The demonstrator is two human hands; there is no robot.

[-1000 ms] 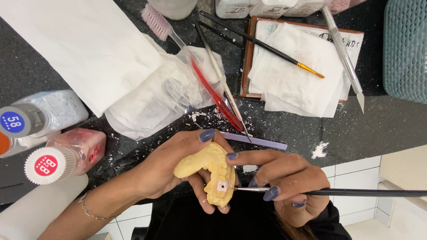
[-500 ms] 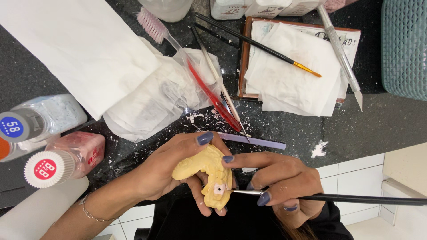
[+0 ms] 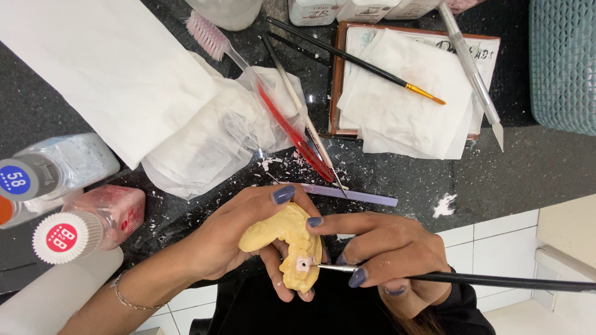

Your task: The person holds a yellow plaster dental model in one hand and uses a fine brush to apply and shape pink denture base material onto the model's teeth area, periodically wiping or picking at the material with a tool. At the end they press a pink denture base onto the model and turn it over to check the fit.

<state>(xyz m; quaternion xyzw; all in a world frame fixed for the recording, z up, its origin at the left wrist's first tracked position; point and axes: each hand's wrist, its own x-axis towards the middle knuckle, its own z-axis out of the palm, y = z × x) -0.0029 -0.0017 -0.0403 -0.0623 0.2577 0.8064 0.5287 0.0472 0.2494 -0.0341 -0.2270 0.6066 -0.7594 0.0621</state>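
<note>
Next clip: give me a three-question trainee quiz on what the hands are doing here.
1. True or false: the left hand holds the yellow dental cast.
2. Which tool does the right hand hold? A) toothbrush B) thin brush C) scalpel
3. Fill in: the thin brush tip touches a ____ spot on the cast.

Key: 1 true; 2 B; 3 pink.

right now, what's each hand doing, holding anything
Left hand: closed around the yellow dental cast.
Right hand: closed on a thin black-handled brush, tip at the pink spot on the cast.
</note>
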